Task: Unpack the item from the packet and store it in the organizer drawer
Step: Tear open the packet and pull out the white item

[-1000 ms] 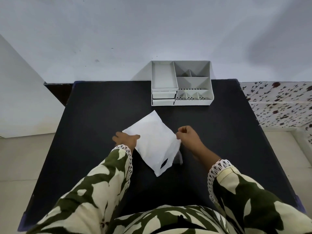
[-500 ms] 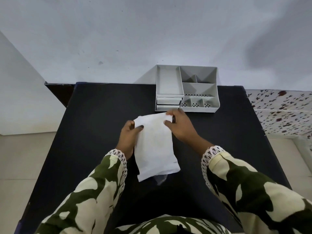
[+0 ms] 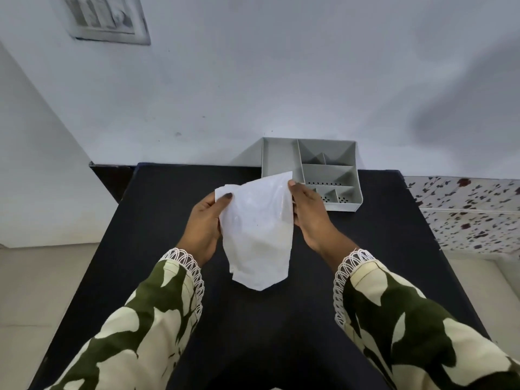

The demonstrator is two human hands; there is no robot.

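A white plastic packet (image 3: 257, 235) hangs upright above the black table (image 3: 157, 220), held by its top edge. My left hand (image 3: 204, 223) grips the packet's upper left corner, thumb on the front. My right hand (image 3: 308, 212) grips its upper right edge. The packet's contents are hidden inside. Behind it, at the table's far edge, stands the grey organizer (image 3: 326, 170) with several open compartments; its drawers on the left front are hidden by the packet.
A white wall rises behind the table, with a switch plate (image 3: 105, 19) at the upper left. A speckled tiled ledge (image 3: 467, 212) lies to the right. Pale floor shows on the left.
The packet has gone from lying flat on the table to being lifted upright in both hands. The view has tilted upward, showing more wall.
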